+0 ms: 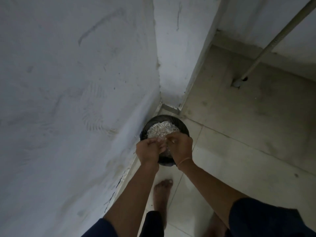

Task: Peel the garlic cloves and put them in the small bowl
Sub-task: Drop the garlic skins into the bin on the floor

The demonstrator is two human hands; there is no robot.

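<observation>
Spillage threatened beside the round black bin [186, 128] of pale papery peelings [162, 129]: your left hand [147, 150] and right hand [181, 148] hovered above it, fingers curled, grasp unclear.

Dim room, low and diffuse light; where it comes from cannot be told. The wall [68, 100] on the left reads cold blue-grey, the floor [256, 134] on the right a warmer, dull beige. Brightest patches are the pillar [171, 57] face in the corner and the glossy tile by the bare foot [162, 190], which carries a faint sheen.

Shadows are soft-edged and smudgy. The black bin [183, 127] swallows detail inside, and the pale scraps [162, 130] in it stand out, grainy. The left hand [148, 149] and right hand [181, 147] are smeared by motion, fingers indistinct. The sleeves [265, 218] at the bottom edge are near black.

The wide lens splays the wall lines outward, and the pipe [273, 43] at upper right bows. The whole picture is soft and noisy.
</observation>
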